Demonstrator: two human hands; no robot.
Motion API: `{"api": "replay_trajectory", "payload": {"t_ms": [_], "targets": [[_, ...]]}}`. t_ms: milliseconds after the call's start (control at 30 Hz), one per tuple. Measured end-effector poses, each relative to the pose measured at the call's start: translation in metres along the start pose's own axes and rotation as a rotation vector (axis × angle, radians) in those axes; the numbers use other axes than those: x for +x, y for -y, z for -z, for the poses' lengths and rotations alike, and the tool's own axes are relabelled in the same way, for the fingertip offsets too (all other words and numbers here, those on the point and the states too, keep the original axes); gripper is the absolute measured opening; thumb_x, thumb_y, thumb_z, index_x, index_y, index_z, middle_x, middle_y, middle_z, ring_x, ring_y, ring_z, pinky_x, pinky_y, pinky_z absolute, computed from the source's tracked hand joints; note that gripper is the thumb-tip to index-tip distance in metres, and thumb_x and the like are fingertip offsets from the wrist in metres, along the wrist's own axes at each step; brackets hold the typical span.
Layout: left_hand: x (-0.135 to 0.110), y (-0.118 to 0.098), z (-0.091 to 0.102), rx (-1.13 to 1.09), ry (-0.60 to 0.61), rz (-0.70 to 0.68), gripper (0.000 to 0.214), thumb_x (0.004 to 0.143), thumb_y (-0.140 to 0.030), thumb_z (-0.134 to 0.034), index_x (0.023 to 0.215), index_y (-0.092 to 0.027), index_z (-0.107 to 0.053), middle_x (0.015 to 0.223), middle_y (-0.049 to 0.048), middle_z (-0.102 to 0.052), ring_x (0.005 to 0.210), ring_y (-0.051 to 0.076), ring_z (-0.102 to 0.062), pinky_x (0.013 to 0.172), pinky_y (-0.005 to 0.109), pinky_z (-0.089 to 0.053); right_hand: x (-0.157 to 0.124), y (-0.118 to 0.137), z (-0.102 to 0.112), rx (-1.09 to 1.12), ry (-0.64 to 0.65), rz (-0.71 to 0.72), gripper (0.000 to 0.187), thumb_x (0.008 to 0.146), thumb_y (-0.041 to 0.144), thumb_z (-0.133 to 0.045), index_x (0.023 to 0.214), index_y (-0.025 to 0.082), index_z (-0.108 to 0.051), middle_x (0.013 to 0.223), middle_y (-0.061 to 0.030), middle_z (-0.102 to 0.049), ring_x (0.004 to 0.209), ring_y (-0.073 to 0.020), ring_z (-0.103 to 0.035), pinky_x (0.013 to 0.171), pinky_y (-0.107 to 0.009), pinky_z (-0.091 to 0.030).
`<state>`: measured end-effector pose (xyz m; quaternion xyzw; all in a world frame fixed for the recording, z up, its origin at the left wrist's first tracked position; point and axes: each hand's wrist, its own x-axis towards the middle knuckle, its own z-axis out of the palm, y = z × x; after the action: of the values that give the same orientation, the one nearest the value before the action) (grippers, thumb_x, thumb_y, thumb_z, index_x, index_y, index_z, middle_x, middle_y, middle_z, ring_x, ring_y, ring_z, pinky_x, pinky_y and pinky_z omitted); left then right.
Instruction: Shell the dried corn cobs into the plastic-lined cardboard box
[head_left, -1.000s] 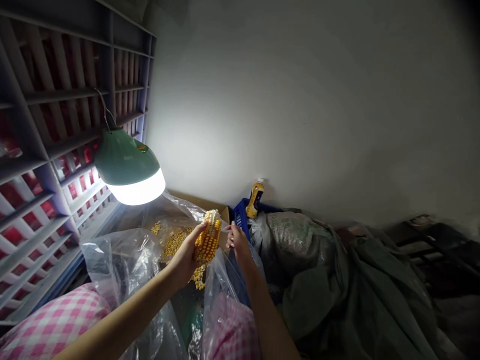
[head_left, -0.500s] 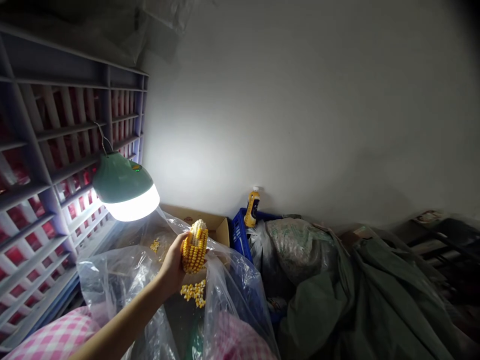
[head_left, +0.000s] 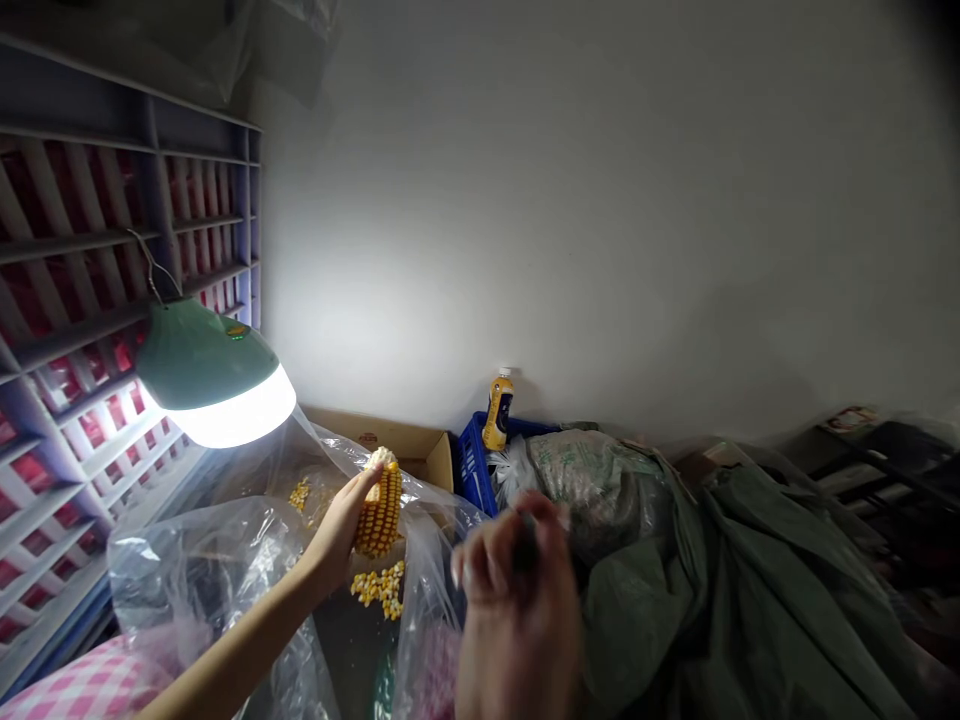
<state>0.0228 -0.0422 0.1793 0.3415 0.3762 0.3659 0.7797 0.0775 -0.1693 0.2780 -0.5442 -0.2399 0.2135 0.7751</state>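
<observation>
My left hand (head_left: 339, 530) grips a partly stripped yellow corn cob (head_left: 380, 510) above an open clear plastic bag (head_left: 191, 560). Loose kernels (head_left: 380, 590) lie in the bag below the cob, and more (head_left: 299, 494) lie farther back. My right hand (head_left: 510, 600) is close to the camera, right of the cob and apart from it. It is blurred, and a narrow dark shape shows at its fingers, too unclear to name.
A green hanging lamp (head_left: 214, 375) glows near a grey lattice shelf (head_left: 75, 250). Behind the bag stand a cardboard box (head_left: 375, 430), a blue crate (head_left: 469, 470) and a yellow-labelled bottle (head_left: 498, 410). A woven sack (head_left: 600, 490) and green tarp (head_left: 750, 590) lie right.
My right hand has come back into view, larger and blurred, to the right of the cob. The left hand still grips the cob, and the whole scene has shifted left in view.
</observation>
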Motion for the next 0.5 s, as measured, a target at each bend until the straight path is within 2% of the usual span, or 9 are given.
{"api": "replay_trajectory", "payload": {"t_ms": [33, 133, 200, 300, 400, 500], "targets": [[0.001, 0.001, 0.0, 0.023, 0.011, -0.027, 0.051, 0.068, -0.052, -0.058, 0.106, -0.018, -0.057, 0.07, 0.0005, -0.061, 0.055, 0.014, -0.058, 0.048, 0.024, -0.047, 0.017, -0.017, -0.006, 0.012, -0.027, -0.025, 0.032, 0.081, 0.052, -0.037, 0.084, 0.023, -0.051, 0.053, 0.0056, -0.041, 0.049, -0.0098, -0.045, 0.052, -0.025, -0.041], [0.002, 0.003, -0.002, 0.102, 0.022, -0.066, 0.051, 0.068, -0.053, -0.058, 0.107, -0.019, -0.055, 0.071, -0.0002, -0.061, 0.059, 0.015, -0.058, 0.053, 0.024, -0.047, 0.049, -0.076, -0.012, -0.097, -0.007, -0.294, 0.031, 0.079, 0.047, -0.045, 0.085, 0.018, -0.053, 0.065, 0.0027, -0.052, 0.056, -0.0086, -0.05, 0.052, -0.021, -0.041], [0.003, 0.007, -0.004, 0.137, 0.009, -0.05, 0.052, 0.069, -0.056, -0.055, 0.104, -0.019, -0.056, 0.073, 0.0006, -0.061, 0.059, 0.016, -0.058, 0.053, 0.025, -0.046, 0.051, -0.111, -0.008, -0.141, 0.048, -0.434, 0.028, 0.08, 0.042, -0.044, 0.085, 0.017, -0.055, 0.073, -0.0013, -0.058, 0.06, -0.0105, -0.054, 0.05, -0.02, -0.04], [0.009, 0.018, -0.005, 0.235, -0.035, -0.106, 0.048, 0.07, -0.059, -0.051, 0.094, -0.018, -0.058, 0.073, 0.0015, -0.061, 0.064, 0.017, -0.057, 0.057, 0.025, -0.045, 0.04, -0.144, -0.004, 0.025, 0.089, -0.597, 0.026, 0.08, 0.037, -0.045, 0.097, 0.019, -0.054, 0.089, -0.0043, -0.064, 0.073, -0.0144, -0.061, 0.053, -0.021, -0.044], [0.02, 0.032, -0.003, 0.371, -0.095, -0.255, 0.045, 0.071, -0.058, -0.051, 0.084, -0.016, -0.059, 0.077, 0.0021, -0.061, 0.076, 0.018, -0.056, 0.068, 0.025, -0.043, 0.031, -0.16, -0.007, 0.191, 0.069, -0.645, 0.028, 0.08, 0.038, -0.043, 0.098, 0.02, -0.054, 0.092, -0.0037, -0.066, 0.081, -0.0168, -0.062, 0.061, -0.025, -0.048], [0.031, 0.044, 0.0, 0.392, -0.122, -0.267, 0.047, 0.073, -0.059, -0.046, 0.083, -0.015, -0.058, 0.078, 0.0033, -0.062, 0.077, 0.019, -0.055, 0.071, 0.027, -0.041, 0.031, -0.175, -0.01, 0.215, 0.001, -0.586, 0.029, 0.08, 0.04, -0.041, 0.095, 0.019, -0.056, 0.087, -0.0031, -0.067, 0.081, -0.017, -0.063, 0.066, -0.028, -0.049]]}}
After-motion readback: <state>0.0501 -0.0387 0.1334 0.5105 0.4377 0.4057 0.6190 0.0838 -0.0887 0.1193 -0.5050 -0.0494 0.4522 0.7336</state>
